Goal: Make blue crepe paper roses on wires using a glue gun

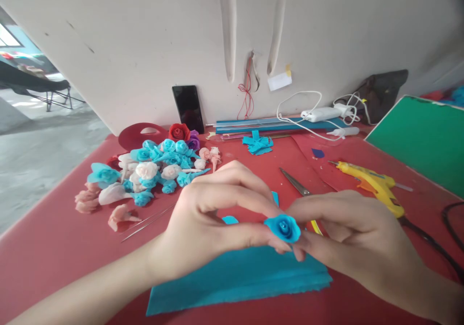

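A small blue paper flower (283,228) with a rolled centre faces up between my two hands. My left hand (224,209) pinches its left side between thumb and forefinger. From the right, my right hand (348,233) grips the same flower, its fingertips pressed against the petal. Below them lies a folded stack of blue crepe paper (232,286). Past my fingers, a loose blue petal piece (230,220) rests on the table. Scissors (295,182) lie just beyond my right hand, which partly covers their handles.
A heap of finished paper flowers (147,170) covers the left of the red table (43,272), with tweezers (147,223) before it. A yellow glue gun (373,182) lies at right, its cord trailing. Blue strips (257,142), a phone (188,107) and a power strip (321,114) are along the wall.
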Tool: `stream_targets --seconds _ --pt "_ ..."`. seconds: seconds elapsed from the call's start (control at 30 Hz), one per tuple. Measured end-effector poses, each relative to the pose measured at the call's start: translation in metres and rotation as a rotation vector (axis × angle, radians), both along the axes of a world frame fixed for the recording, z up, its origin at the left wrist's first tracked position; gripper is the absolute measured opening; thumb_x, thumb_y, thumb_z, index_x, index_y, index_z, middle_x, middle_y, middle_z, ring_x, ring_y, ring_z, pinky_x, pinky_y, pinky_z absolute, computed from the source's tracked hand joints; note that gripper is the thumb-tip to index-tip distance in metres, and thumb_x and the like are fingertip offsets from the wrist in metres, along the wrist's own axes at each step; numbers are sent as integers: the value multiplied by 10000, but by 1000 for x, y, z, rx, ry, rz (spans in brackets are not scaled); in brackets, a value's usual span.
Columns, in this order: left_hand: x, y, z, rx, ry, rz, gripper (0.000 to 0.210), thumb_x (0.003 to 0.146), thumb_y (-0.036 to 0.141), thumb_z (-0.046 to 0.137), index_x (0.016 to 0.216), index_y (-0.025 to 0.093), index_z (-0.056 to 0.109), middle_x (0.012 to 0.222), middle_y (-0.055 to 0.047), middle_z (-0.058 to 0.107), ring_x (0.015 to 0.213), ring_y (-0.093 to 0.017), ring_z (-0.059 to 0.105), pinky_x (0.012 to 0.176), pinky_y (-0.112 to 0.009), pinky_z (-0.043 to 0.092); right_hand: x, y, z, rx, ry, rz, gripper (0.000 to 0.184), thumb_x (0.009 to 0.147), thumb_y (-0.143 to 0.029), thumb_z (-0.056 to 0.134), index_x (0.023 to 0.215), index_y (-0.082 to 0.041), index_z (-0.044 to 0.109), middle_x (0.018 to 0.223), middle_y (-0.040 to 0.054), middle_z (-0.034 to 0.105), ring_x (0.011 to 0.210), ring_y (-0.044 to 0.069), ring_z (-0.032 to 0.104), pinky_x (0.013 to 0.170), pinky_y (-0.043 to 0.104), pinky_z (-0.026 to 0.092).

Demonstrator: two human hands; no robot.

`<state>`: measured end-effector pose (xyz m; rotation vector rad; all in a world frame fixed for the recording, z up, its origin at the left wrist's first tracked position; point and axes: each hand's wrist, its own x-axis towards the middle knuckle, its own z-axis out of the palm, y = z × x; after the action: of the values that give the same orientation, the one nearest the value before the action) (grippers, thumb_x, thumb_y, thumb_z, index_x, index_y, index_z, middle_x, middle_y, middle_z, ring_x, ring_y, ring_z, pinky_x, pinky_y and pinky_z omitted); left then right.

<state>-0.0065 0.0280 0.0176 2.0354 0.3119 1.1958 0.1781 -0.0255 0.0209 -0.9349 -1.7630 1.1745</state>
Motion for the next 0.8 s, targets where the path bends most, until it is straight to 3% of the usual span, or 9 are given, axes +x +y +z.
stream_targets --seconds 0.17,0.5,0.67,0.8 --pt "-1 -1 0 43 -18 38 78 675 147 756 721 119 700 701 -7 636 675 -99 589 642 -214 500 -1 0 -3 11 -12 -31 159 834 -193 596 852 -264 738 632 -26 657 558 68 584 461 94 433" --pt "0 -2 -1 41 -19 38 58 704 169 737 718 126 699 707 -4 631 674 -91 590 644 -206 507 -1 0 -4 66 -67 -101 143 827 -181 595 775 -241 714 626 -32 652 548 59 570 479 95 428" --pt "-1 -1 0 41 -4 28 42 717 160 726 752 147 706 724 -1 633 700 -97 588 667 -210 515 0 -1 -7 29 -62 -99 119 846 -318 606 808 -262 704 637 -42 655 571 64 591 488 97 447" --pt "-1 -1 -1 24 -6 41 48 710 173 732 749 160 707 713 5 630 691 -99 594 659 -205 519 -2 -1 -6 -9 -5 -98 127 827 -211 625 840 -308 706 646 -72 665 587 44 613 520 60 465"
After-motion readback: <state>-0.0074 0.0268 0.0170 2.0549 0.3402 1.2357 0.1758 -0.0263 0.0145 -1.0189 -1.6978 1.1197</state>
